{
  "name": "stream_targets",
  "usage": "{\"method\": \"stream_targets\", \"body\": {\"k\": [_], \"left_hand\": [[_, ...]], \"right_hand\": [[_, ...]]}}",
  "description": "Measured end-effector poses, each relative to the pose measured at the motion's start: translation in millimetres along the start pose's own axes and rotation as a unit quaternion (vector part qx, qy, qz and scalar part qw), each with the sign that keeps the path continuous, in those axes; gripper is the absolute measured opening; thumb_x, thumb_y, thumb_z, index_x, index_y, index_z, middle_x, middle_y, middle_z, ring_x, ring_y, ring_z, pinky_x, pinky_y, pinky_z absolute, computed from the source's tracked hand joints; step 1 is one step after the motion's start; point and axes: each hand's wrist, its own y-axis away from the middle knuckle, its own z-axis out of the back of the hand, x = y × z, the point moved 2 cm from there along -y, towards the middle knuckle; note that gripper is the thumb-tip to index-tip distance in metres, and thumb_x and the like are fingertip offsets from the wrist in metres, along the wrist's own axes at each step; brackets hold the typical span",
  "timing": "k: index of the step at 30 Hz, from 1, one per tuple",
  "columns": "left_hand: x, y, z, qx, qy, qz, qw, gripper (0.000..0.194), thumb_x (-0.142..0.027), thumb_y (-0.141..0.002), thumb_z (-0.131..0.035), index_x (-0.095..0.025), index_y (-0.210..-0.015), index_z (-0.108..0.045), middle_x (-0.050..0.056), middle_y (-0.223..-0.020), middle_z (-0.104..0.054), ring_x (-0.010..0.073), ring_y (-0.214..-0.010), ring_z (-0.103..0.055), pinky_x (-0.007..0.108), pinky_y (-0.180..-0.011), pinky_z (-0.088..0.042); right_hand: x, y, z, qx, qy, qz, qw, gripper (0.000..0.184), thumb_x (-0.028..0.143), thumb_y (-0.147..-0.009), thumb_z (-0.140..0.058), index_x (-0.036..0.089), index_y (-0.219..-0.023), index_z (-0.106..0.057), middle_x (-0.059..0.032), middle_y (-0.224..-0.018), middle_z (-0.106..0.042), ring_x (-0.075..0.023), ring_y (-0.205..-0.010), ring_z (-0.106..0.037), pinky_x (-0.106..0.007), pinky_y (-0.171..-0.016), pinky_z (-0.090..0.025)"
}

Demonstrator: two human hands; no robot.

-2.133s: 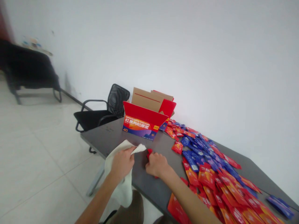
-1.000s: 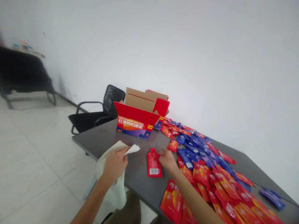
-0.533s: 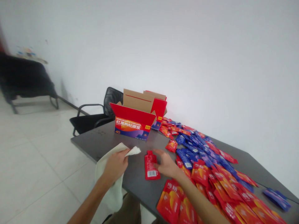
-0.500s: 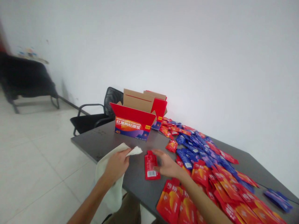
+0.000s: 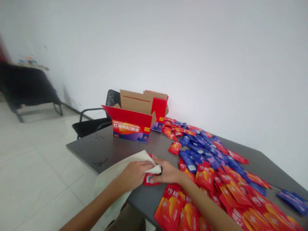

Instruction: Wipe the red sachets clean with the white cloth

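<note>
My left hand (image 5: 133,174) grips a cream cloth (image 5: 113,173) and presses its bunched end onto a red sachet (image 5: 150,179) lying flat on the dark grey table (image 5: 103,150). My right hand (image 5: 168,172) rests on the sachet's right side with fingers flat, pinning it down. Only the sachet's lower edge and barcode end show beneath the cloth and hands. The rest of the cloth hangs over the table's near edge.
An open red and cardboard box (image 5: 134,122) stands at the far end. Several red sachets (image 5: 223,189) and blue sachets (image 5: 199,150) spread across the table's right side, some at the near edge (image 5: 173,208). A black chair (image 5: 96,120) stands behind the table.
My left hand has carried the cloth rightward onto the red sachet, which lay uncovered before. My right hand has settled on the sachet. The camera view has shifted slightly.
</note>
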Motion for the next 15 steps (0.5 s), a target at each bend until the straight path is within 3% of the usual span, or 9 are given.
{"method": "stream_targets", "body": {"k": [4,9,12,15], "left_hand": [[-2,12,-1.5,0.027,0.01,-0.04,0.999,0.057,-0.003,-0.079,-0.04,-0.022,-0.131,-0.055,0.003,-0.135,-0.057,0.0158,-0.127,-0.05,0.033,-0.111,-0.035],[0,-1,-2.3,0.022,-0.021,-0.029,0.999,0.049,-0.006,-0.083,-0.044,-0.019,-0.129,-0.056,0.007,-0.135,-0.056,0.0184,-0.126,-0.051,0.034,-0.11,-0.036],[1,-12,-4.6,0.005,-0.05,0.0,0.999,0.045,-0.008,-0.084,-0.047,-0.02,-0.126,-0.057,0.008,-0.131,-0.06,0.0207,-0.12,-0.056,0.035,-0.105,-0.041],[-4,-10,-9.8,0.014,-0.078,-0.014,0.997,0.042,-0.008,-0.085,-0.048,-0.018,-0.124,-0.058,0.009,-0.129,-0.061,0.0223,-0.122,-0.055,0.035,-0.105,-0.042]], "right_hand": [[-10,-2,0,-0.003,0.01,0.013,1.0,0.105,0.048,-0.054,-0.083,0.014,-0.143,-0.037,-0.0179,-0.151,-0.034,-0.0288,-0.14,-0.033,-0.045,-0.116,-0.023],[-5,-4,-1,0.014,-0.002,0.061,0.998,0.095,0.044,-0.057,-0.083,0.022,-0.14,-0.043,-0.0114,-0.148,-0.042,-0.0257,-0.139,-0.035,-0.043,-0.117,-0.023],[-2,-4,-1,-0.005,0.006,0.047,0.999,0.096,0.044,-0.055,-0.084,0.022,-0.139,-0.044,-0.0108,-0.147,-0.043,-0.0258,-0.137,-0.039,-0.041,-0.117,-0.023],[-4,-3,-1,-0.005,0.013,0.053,0.999,0.09,0.045,-0.06,-0.081,0.021,-0.139,-0.045,-0.0108,-0.146,-0.045,-0.0251,-0.137,-0.039,-0.04,-0.117,-0.023]]}}
